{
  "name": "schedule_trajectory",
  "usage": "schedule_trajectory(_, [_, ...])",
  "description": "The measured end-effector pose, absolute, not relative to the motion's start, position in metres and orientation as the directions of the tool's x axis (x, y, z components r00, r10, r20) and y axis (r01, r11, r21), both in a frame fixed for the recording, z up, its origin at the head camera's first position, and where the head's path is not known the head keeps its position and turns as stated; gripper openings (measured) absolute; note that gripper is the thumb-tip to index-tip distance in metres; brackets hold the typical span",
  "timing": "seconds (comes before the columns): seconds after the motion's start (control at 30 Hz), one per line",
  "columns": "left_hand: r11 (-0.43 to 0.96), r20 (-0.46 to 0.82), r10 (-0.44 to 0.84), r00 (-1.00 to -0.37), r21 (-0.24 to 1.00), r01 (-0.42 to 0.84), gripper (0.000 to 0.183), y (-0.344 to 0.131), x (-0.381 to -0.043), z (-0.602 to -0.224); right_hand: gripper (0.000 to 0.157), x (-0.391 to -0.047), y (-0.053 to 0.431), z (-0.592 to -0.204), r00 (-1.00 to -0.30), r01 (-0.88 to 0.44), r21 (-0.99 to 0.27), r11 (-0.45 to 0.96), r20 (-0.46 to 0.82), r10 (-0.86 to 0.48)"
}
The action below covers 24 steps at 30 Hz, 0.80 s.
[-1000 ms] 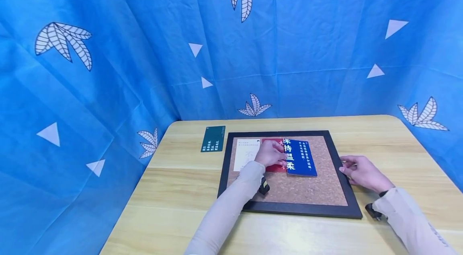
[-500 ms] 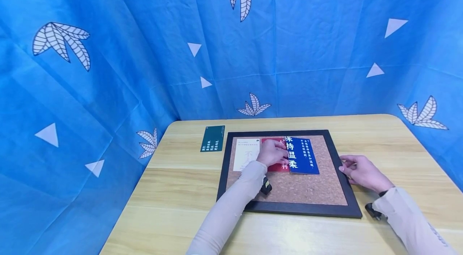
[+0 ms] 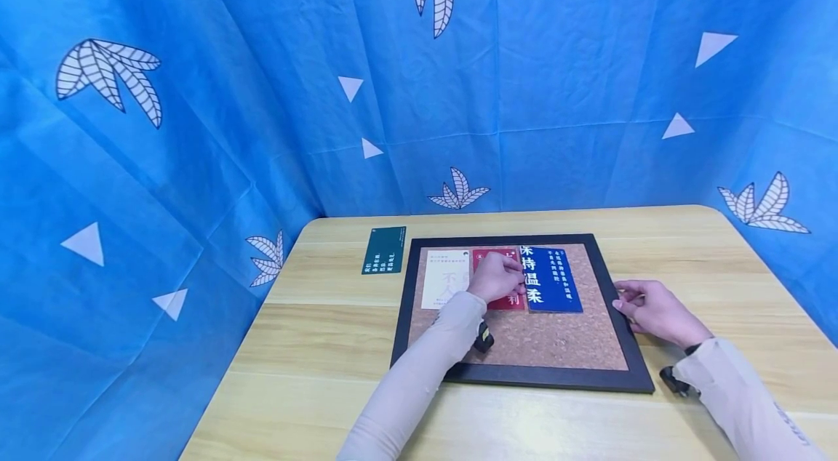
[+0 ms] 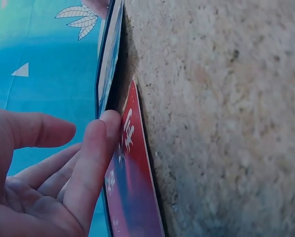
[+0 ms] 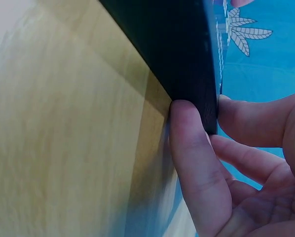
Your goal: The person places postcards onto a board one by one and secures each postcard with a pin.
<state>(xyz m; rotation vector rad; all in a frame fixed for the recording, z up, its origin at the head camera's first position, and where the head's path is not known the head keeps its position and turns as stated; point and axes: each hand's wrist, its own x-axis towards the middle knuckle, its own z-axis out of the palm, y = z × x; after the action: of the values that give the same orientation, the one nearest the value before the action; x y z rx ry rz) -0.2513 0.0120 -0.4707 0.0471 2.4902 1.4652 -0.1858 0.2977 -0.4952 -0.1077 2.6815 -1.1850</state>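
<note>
A black-framed cork board lies on the table with three cards on it. From left to right they are a white card, a red card and a blue card with white lettering. My left hand covers part of the red card, its fingertips at the blue card's left edge. In the left wrist view those fingers are extended against the cards, with the thumb apart. My right hand grips the board's right frame edge; in the right wrist view its fingers lie along the black frame.
A dark green card with white lettering lies on the wooden table, left of the board. Blue curtains with leaf and triangle prints hang behind the table and along its sides.
The blue card has slid right and straightened, uncovering more of the red card. My left hand has shifted slightly right with it, while my right hand has stayed at the frame.
</note>
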Motion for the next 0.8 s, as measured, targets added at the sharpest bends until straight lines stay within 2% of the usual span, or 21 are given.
schedule_trajectory(0.17, [0.622, -0.139, 0.183, -0.973, 0.783, 0.006, 0.029, 0.009, -0.251, -0.468, 0.049, -0.186, 0.298, -0.495, -0.976, 0.02, -0.736, 0.677, -0.162, -0.146])
schedule_trajectory(0.4, [0.749, -0.022, 0.352, -0.936, 0.606, 0.268, 0.039, 0.003, -0.25, -0.467, 0.049, -0.186, 0.298, -0.496, -0.975, 0.02, -0.737, 0.676, -0.163, -0.148])
schedule_trajectory(0.6, [0.827, -0.069, 0.518, -0.852, 0.293, 0.479, 0.054, 0.004, -0.243, -0.468, 0.049, -0.186, 0.299, -0.496, -0.977, 0.022, -0.737, 0.675, -0.159, -0.141])
schedule_trajectory(0.8, [0.831, -0.13, 0.557, -0.821, 0.104, 0.547, 0.06, 0.008, -0.234, -0.471, 0.05, -0.186, 0.299, -0.497, -0.975, 0.023, -0.741, 0.671, -0.165, -0.149])
